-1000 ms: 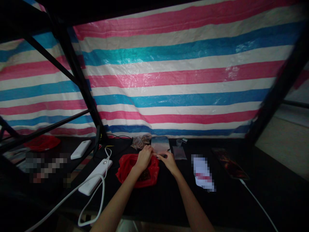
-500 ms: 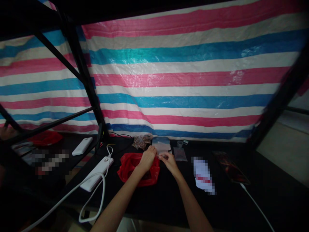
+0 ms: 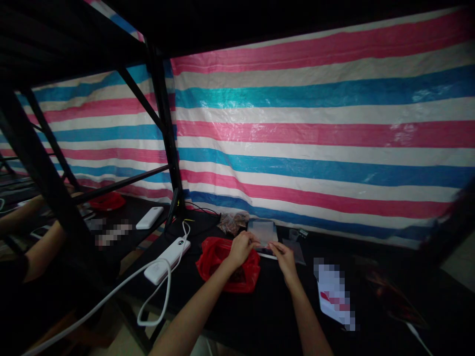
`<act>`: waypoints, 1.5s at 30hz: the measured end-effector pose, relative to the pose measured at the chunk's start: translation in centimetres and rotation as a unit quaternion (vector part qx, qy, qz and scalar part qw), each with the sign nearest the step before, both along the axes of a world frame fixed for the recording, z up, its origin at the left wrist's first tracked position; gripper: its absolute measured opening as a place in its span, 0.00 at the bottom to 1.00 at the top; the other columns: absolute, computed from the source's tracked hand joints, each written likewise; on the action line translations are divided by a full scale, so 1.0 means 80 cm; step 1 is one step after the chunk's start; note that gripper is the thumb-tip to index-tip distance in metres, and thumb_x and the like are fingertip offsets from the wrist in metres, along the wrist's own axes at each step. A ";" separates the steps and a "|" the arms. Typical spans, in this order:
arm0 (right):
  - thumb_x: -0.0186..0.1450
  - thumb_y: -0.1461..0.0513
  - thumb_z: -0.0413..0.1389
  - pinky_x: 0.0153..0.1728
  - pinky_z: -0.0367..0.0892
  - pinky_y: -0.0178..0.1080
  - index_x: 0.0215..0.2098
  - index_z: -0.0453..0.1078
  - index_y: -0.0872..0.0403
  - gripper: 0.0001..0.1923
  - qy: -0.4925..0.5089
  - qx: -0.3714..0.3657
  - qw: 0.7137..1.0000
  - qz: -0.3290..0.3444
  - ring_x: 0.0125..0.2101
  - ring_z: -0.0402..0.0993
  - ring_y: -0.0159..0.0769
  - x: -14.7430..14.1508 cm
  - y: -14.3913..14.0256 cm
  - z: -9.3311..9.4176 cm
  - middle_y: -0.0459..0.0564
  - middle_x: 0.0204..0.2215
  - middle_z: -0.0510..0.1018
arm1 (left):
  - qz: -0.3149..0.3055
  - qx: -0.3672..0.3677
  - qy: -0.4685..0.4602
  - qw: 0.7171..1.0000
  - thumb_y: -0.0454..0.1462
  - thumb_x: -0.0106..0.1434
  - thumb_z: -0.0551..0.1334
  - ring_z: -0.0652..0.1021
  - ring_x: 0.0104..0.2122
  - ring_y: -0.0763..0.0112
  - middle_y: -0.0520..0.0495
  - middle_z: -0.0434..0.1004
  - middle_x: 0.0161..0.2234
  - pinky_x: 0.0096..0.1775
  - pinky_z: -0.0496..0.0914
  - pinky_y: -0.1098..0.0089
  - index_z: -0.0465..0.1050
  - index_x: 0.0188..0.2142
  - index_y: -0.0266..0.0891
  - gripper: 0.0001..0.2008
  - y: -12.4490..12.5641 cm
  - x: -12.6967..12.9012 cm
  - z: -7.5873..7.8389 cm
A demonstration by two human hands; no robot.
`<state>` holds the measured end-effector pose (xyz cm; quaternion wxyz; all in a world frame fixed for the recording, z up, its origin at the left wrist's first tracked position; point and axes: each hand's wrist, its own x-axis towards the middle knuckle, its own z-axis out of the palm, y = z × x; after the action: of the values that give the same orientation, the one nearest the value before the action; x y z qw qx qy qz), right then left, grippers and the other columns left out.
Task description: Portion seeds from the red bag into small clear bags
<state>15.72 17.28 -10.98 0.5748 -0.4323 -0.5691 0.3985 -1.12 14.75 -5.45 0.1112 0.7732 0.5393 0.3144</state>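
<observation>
My left hand [image 3: 243, 248] and my right hand [image 3: 284, 256] are close together, both with fingertips pinched. Between them is what looks like a small clear plastic bag [image 3: 264, 241], faint against the flat, scale-like device [image 3: 273, 228] behind it. Below my left wrist lies an open red plastic bag [image 3: 210, 254] with small dark brown pieces inside, partly hidden by my forearm. A clear bag of brownish pieces [image 3: 232, 223] rests behind it. Another flat clear bag [image 3: 295, 249] lies just right of my right hand.
A white power bank [image 3: 166, 262] with a looped white cable stands left. A small clear cup [image 3: 293, 234] is at the back. A blurred-out white packet [image 3: 334, 294] and a dark phone [image 3: 397, 299] lie right. Another person's arm [image 3: 46, 247] is far left, beyond black frame bars [image 3: 165, 113].
The camera view has turned left, so everything sits further right in it. My hands have moved slightly apart, and the pale sheet between them shows more clearly.
</observation>
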 end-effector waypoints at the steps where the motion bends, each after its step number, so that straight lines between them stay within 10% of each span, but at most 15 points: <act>1: 0.47 0.50 0.58 0.26 0.64 0.38 0.27 0.73 0.58 0.19 0.012 -0.007 1.000 -0.007 0.25 0.71 0.40 0.002 0.001 0.000 0.54 0.24 0.78 | 0.004 -0.011 -0.008 1.000 0.38 0.59 0.56 0.71 0.38 0.68 0.47 0.73 0.34 0.41 0.63 0.70 0.72 0.32 0.37 0.08 0.002 0.002 -0.003; 9: 0.51 0.49 0.53 0.25 0.63 0.37 0.40 0.67 0.59 0.25 0.008 -0.002 0.991 -0.132 0.25 0.72 0.40 0.019 -0.006 0.007 0.52 0.24 0.77 | 0.001 -0.029 -0.010 1.000 0.42 0.60 0.54 0.71 0.38 0.67 0.47 0.73 0.35 0.40 0.64 0.69 0.65 0.49 0.38 0.19 0.022 0.016 -0.004; 15: 0.59 0.55 0.45 0.25 0.59 0.37 0.39 0.62 0.53 0.14 -0.201 -0.050 0.902 -0.379 0.28 0.73 0.42 0.055 -0.027 0.010 0.53 0.29 0.77 | 0.109 0.053 0.058 0.991 0.36 0.61 0.51 0.65 0.49 0.66 0.43 0.67 0.47 0.50 0.58 0.67 0.60 0.51 0.35 0.19 0.076 -0.017 0.008; 21: 0.63 0.60 0.41 0.20 0.55 0.35 0.34 0.62 0.51 0.09 -0.376 -0.067 0.845 -0.375 0.23 0.73 0.40 0.059 -0.036 0.008 0.50 0.23 0.76 | 0.129 0.002 0.180 0.975 0.32 0.57 0.53 0.59 0.55 0.62 0.38 0.59 0.55 0.52 0.56 0.64 0.58 0.52 0.34 0.21 0.125 -0.040 0.001; 31: 0.65 0.62 0.40 0.19 0.57 0.35 0.35 0.63 0.52 0.10 -0.487 -0.064 0.768 -0.410 0.23 0.74 0.40 0.061 -0.033 0.002 0.51 0.22 0.75 | 0.156 -0.018 0.206 0.966 0.29 0.59 0.48 0.71 0.43 0.58 0.36 0.73 0.40 0.45 0.61 0.61 0.68 0.41 0.33 0.15 0.133 -0.037 0.001; 34: 0.65 0.59 0.40 0.20 0.59 0.35 0.38 0.64 0.52 0.13 -0.443 -0.033 0.796 -0.411 0.24 0.74 0.40 0.054 -0.034 0.012 0.52 0.24 0.75 | 0.155 -0.015 0.188 0.970 0.31 0.61 0.47 0.73 0.41 0.61 0.38 0.74 0.39 0.43 0.62 0.64 0.68 0.42 0.35 0.14 0.135 -0.044 0.016; 37: 0.63 0.56 0.43 0.27 0.65 0.37 0.40 0.65 0.50 0.13 -0.318 0.045 0.885 -0.339 0.31 0.73 0.39 0.040 -0.029 0.021 0.51 0.32 0.75 | 0.110 -0.007 0.049 0.993 0.35 0.63 0.45 0.73 0.40 0.66 0.42 0.74 0.40 0.42 0.64 0.69 0.67 0.44 0.37 0.16 0.128 -0.042 0.036; 41: 0.58 0.51 0.49 0.28 0.67 0.36 0.46 0.65 0.52 0.21 -0.081 0.074 0.983 -0.148 0.33 0.72 0.39 0.012 -0.018 0.021 0.53 0.37 0.75 | -0.099 -0.028 -0.105 0.989 0.37 0.62 0.47 0.71 0.44 0.69 0.47 0.72 0.44 0.46 0.63 0.71 0.66 0.45 0.39 0.15 0.089 -0.021 0.050; 45: 0.54 0.47 0.52 0.16 0.62 0.32 0.37 0.70 0.56 0.23 0.047 0.007 0.999 -0.008 0.24 0.72 0.38 -0.007 -0.014 0.016 0.51 0.25 0.76 | -0.167 -0.052 -0.145 0.974 0.40 0.63 0.46 0.71 0.43 0.69 0.47 0.71 0.43 0.46 0.63 0.68 0.64 0.46 0.38 0.16 0.043 0.002 0.038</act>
<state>15.17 16.17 -9.72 0.6070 -0.4135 -0.5406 0.4103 -0.93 18.21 -2.38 0.2793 0.7916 0.3960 0.3722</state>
